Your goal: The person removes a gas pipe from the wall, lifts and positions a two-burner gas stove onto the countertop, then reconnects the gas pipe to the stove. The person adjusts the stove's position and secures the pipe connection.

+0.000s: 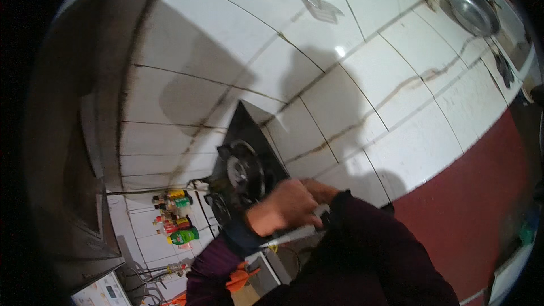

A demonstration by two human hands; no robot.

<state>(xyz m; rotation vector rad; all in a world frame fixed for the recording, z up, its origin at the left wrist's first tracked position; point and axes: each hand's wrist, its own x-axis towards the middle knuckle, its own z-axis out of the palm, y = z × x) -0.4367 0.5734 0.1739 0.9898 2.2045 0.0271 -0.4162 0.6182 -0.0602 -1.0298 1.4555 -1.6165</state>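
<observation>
My left hand (285, 207) is closed in a fist, slightly blurred, at the front edge of a black gas stove (271, 156). What it grips, if anything, does not show. Right against it is my right hand (320, 191), mostly behind the left one, so its fingers are hidden. Dark cuffs circle both wrists. Just beyond the hands, the stove's large burner (241, 171) and a smaller burner (220, 207) carry no pot.
White tiled counter (362, 107) runs to the right, with a metal bowl (471, 10) at its far end. A slotted spatula (324, 10) hangs against the tiled wall. Several bottles (175, 218) stand left of the stove. Red floor (464, 209) lies at the right.
</observation>
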